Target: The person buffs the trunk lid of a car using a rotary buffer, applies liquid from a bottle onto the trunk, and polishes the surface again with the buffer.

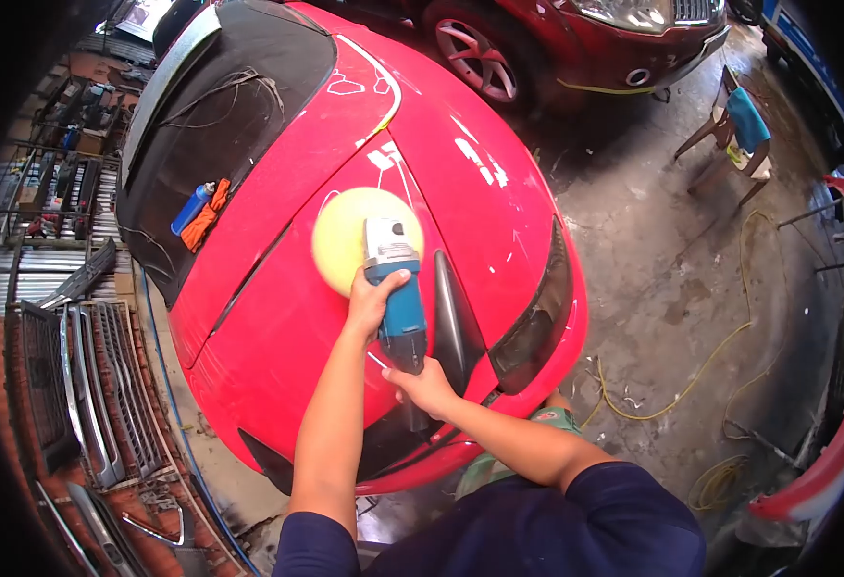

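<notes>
A teal polisher [403,303] with a silver head lies over the bonnet of a red car [287,337]. Its round yellow foam pad [340,240] rests against the paint and looks slightly blurred at the rim. My left hand [372,303] wraps round the front of the body, just behind the metal head. At the rear end, my right hand [422,385] grips the dark tail of the polisher. Both hands are closed on it. The face of the pad and some of the fingers are hidden.
A blue bottle [191,209] and an orange cloth [206,216] lie by the windscreen. Several grilles [95,394] line the left wall. A dark red vehicle [537,48] stands behind. To the right are a chair [734,135] with a blue cloth and a yellow hose [672,404] on the floor.
</notes>
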